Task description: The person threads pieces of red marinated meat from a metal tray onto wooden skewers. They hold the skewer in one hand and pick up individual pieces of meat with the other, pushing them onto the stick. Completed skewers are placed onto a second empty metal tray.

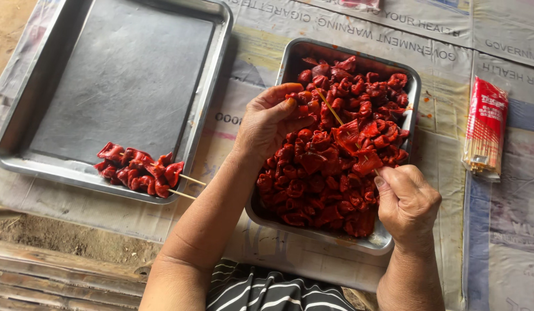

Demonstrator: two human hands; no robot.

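Note:
A steel pan (290, 60) holds a heap of red marinated meat pieces (313, 184). My right hand (408, 201) grips the lower end of a thin bamboo skewer (331, 110) that slants up and left over the heap, with a few red pieces threaded on it. My left hand (268, 120) pinches a red meat piece (299, 105) just beside the skewer's tip. A large flat steel tray (123, 75) at the left carries two finished skewers of red meat (141, 170) in its near right corner, their sticks poking over the rim.
A red packet of bamboo skewers (485, 129) lies at the right on the printed plastic sheet (451, 52) covering the surface. Bare earth and wooden planks (53, 276) show at the lower left. My striped clothing (272, 291) is at the bottom.

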